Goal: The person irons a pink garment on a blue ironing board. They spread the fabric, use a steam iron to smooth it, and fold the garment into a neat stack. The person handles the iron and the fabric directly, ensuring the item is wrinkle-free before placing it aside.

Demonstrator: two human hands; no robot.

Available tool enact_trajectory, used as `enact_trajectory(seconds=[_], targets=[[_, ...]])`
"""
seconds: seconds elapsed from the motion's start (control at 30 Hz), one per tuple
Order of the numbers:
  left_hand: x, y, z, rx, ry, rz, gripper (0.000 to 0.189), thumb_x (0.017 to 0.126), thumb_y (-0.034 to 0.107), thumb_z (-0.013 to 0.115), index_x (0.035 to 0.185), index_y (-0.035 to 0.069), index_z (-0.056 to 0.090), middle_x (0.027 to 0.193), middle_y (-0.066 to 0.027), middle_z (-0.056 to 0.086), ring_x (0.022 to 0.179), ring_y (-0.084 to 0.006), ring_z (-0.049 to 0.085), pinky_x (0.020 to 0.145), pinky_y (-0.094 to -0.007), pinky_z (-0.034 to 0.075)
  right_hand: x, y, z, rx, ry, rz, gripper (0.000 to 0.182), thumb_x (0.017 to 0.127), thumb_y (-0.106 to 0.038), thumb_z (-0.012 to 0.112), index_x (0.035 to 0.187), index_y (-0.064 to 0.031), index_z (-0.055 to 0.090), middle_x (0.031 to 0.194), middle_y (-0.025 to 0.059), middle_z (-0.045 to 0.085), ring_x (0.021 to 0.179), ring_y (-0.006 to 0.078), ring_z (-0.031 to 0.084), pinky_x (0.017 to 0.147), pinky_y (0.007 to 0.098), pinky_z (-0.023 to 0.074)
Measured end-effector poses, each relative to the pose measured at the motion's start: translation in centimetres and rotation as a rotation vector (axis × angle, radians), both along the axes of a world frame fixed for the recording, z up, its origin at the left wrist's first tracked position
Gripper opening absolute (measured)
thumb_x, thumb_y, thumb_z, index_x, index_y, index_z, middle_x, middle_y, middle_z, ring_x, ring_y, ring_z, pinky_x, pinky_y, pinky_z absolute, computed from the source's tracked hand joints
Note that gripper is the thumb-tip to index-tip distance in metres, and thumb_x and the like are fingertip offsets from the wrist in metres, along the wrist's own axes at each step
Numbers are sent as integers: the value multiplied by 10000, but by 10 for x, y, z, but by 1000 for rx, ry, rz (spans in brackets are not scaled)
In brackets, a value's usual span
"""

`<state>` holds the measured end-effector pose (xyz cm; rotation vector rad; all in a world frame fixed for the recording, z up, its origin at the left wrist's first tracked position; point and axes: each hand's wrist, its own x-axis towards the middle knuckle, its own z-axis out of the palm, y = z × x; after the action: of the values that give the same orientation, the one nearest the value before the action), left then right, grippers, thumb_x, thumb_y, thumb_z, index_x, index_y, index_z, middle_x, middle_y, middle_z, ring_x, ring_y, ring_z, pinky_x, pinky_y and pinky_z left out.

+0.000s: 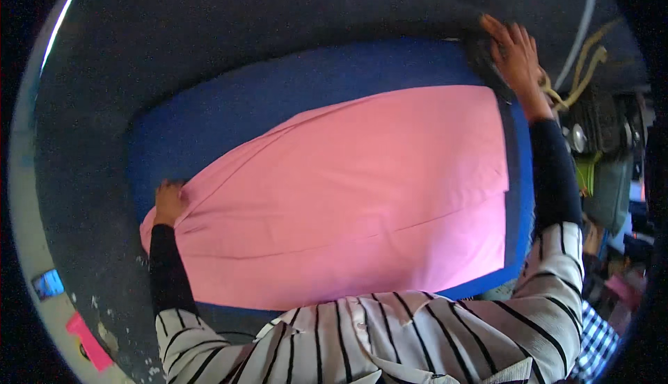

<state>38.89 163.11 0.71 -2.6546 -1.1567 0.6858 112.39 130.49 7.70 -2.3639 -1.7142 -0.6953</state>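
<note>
A pink cloth garment lies spread over a blue padded mat, with a fold running along its far left side. My left hand is on the cloth's narrow left end, its fingertips at the edge where pink meets blue; whether it pinches the fabric cannot be told. Past the mat's far right corner, my right hand is held with fingers apart, near a dark, blurred object that I cannot identify. Nothing shows in its grasp. A dark strip runs beside the cloth's right edge.
A dark surface surrounds the mat. Tan cord hangs near my right wrist. Farther right are a green container, a grey-green bin and blue checked cloth. At the lower left lie a phone-like object and a pink piece.
</note>
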Motion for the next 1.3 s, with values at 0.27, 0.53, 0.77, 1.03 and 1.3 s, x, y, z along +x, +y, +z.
enact_trajectory(seconds=[0.27,0.53,0.77,1.03,1.3], targets=[[-62,12,10,-10,35,401,298,812,233,534,1025,40,611,963,-220,650,953,-432,596,788,-544,477,-62,-50,-75,-502,349,-247,347,785,-76,539,1120,-135,608,1078,136,639,949,361,628,794,459,524],[-112,-12,72,10,-94,272,258,826,174,551,1043,37,577,957,-205,616,894,-417,596,743,-498,482,-46,-149,-9,-437,365,-90,233,747,-134,628,955,-41,577,972,164,617,951,402,573,813,470,490],[-233,-101,112,189,-154,1,361,723,115,635,1078,69,588,954,-137,587,877,-343,571,756,-457,463,-106,-297,4,-543,-71,-230,327,793,-114,609,1115,-72,577,1111,147,618,1129,384,527,906,471,449],[-333,-127,41,152,176,83,346,762,124,606,1106,89,587,1060,-115,614,923,-295,600,765,-429,471,-170,-384,-47,-632,-59,-260,312,906,-239,526,1169,-81,585,1158,110,626,1100,319,567,919,432,457],[-353,-109,21,138,161,-12,439,773,166,620,1197,76,550,1208,-135,552,1063,-337,557,857,-450,460,-195,-374,-41,-685,-124,-322,119,859,-206,515,973,-184,542,801,10,560,788,205,596,666,367,496]])
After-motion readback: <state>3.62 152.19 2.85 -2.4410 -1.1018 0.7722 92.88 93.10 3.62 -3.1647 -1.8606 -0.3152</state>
